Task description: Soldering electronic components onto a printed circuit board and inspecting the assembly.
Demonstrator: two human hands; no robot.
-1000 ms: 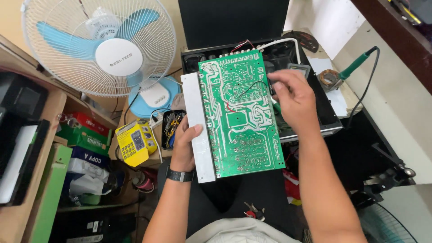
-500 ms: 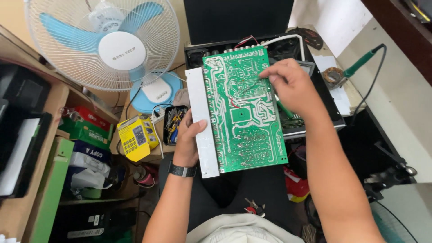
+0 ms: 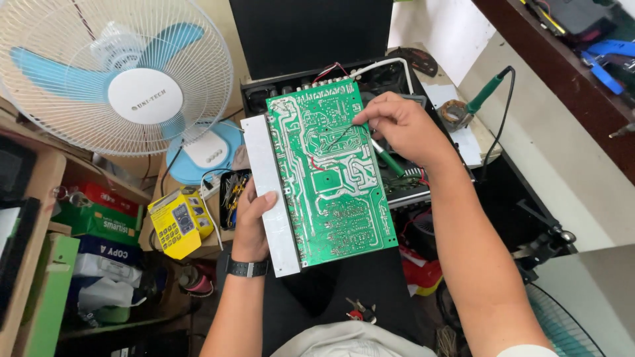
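Left hand (image 3: 254, 221) gripping green circuit board (image 3: 327, 172) by near-left edge; right hand (image 3: 400, 129) pinching green-handled tool (image 3: 385, 158) against board's far side.

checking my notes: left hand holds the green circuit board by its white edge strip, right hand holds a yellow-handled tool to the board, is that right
Not quite. The head view shows the tool in the right hand has a green handle, not yellow. The rest holds: the left hand grips the green circuit board by its white edge strip.
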